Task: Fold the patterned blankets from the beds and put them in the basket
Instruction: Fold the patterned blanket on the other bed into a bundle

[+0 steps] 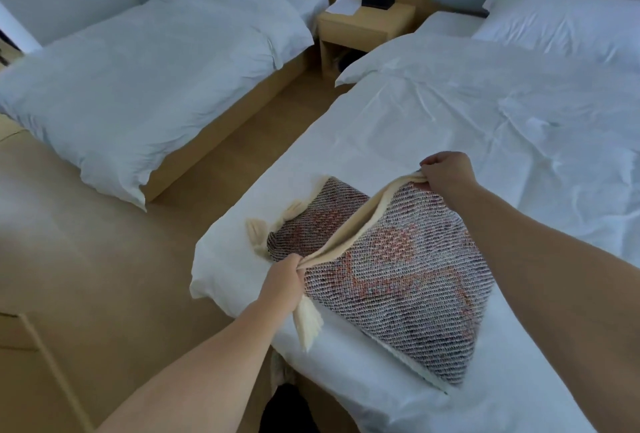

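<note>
A patterned blanket, woven dark with red diamond shapes, a cream edge and cream tassels, lies partly folded on the foot of the right bed. My left hand grips its cream edge at the near left corner, where tassels hang down. My right hand pinches the same edge at the far corner. The edge is lifted and stretched between both hands above the lower layer. No basket is in view.
A second bed with a white duvet and pillow stands to the left across a strip of tan floor. A wooden nightstand with a black box and papers sits between the beds. A dark object shows at the bed's foot.
</note>
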